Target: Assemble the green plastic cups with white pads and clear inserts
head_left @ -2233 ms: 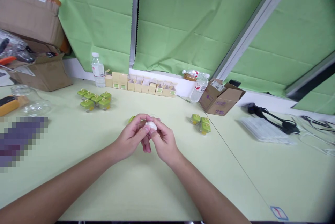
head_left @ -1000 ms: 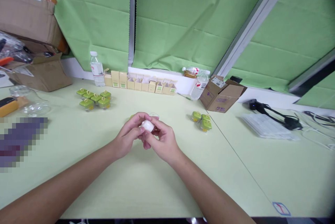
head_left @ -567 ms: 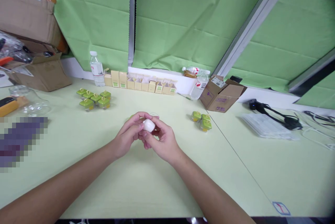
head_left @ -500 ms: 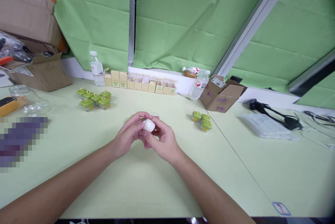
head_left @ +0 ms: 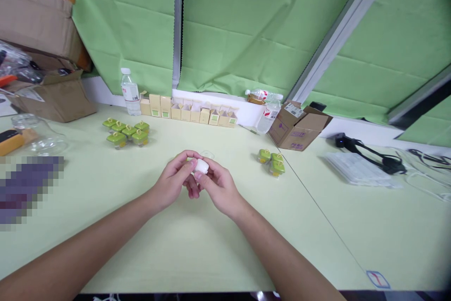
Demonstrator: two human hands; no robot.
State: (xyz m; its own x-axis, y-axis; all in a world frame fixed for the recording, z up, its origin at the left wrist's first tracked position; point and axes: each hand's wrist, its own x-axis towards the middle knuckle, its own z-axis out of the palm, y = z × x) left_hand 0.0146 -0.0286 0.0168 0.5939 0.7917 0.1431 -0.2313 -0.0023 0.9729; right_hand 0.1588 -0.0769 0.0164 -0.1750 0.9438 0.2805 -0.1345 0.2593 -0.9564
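Note:
A small white rounded block is pinched between my two hands, above the middle of the table. My left hand grips its left side with the thumb and curled fingers. On the other side my right hand has its thumb and fingertips closed on it. What the block is, I cannot make out. Just behind the fingers, a clear round plastic piece shows in part. Small clear containers with green lids stand in a group to the left and in another to the right.
Along the back wall runs a row of small cream boxes, several with open flaps. A water bottle stands at their left; an open carton and another bottle are at the right. A black headset lies farther right.
The white block has turned between my fingers, showing a flatter face. My left thumb has shifted slightly up and right onto it. Both hands stay in nearly the same place.

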